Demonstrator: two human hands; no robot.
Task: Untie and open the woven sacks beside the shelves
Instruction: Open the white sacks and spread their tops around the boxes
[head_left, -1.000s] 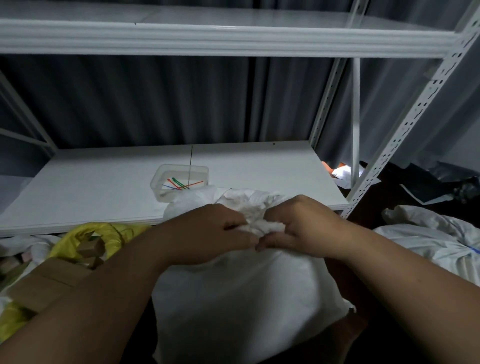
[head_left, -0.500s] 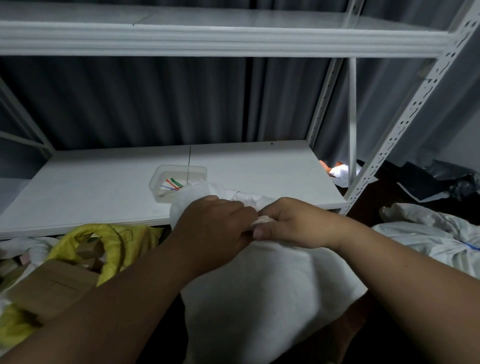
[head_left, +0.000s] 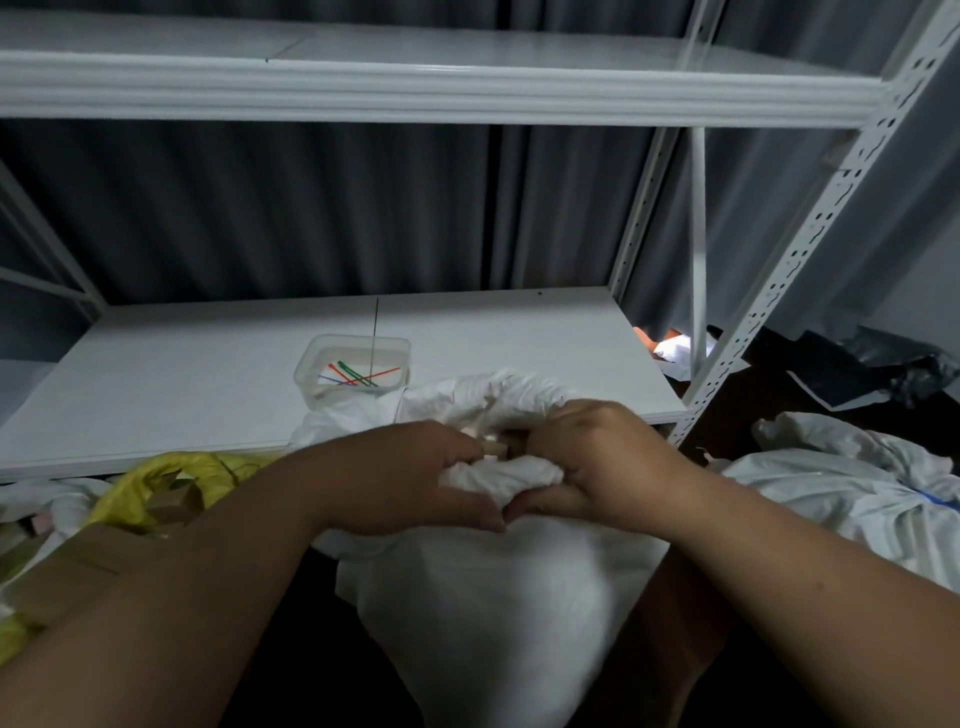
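A white woven sack (head_left: 498, 597) stands in front of me, against the front edge of the lower shelf. My left hand (head_left: 410, 478) and my right hand (head_left: 597, 467) both grip the bunched cloth at its mouth, thumbs almost meeting below the fold. Between the hands the mouth is parted a little, and a small tan piece shows inside. The loose upper rim of the sack bulges behind my right hand. I cannot see any tie on the sack.
A white metal shelf unit (head_left: 441, 93) rises ahead; a clear tub with coloured cable ties (head_left: 353, 371) sits on its lower board. A yellow sack (head_left: 171, 473) with wooden blocks lies left, another tied white sack (head_left: 852, 493) right. Dark curtain behind.
The hands have shifted on the sack's neck and pulled the bunched cloth apart, so the mouth has begun to gape. The view has tilted slightly.
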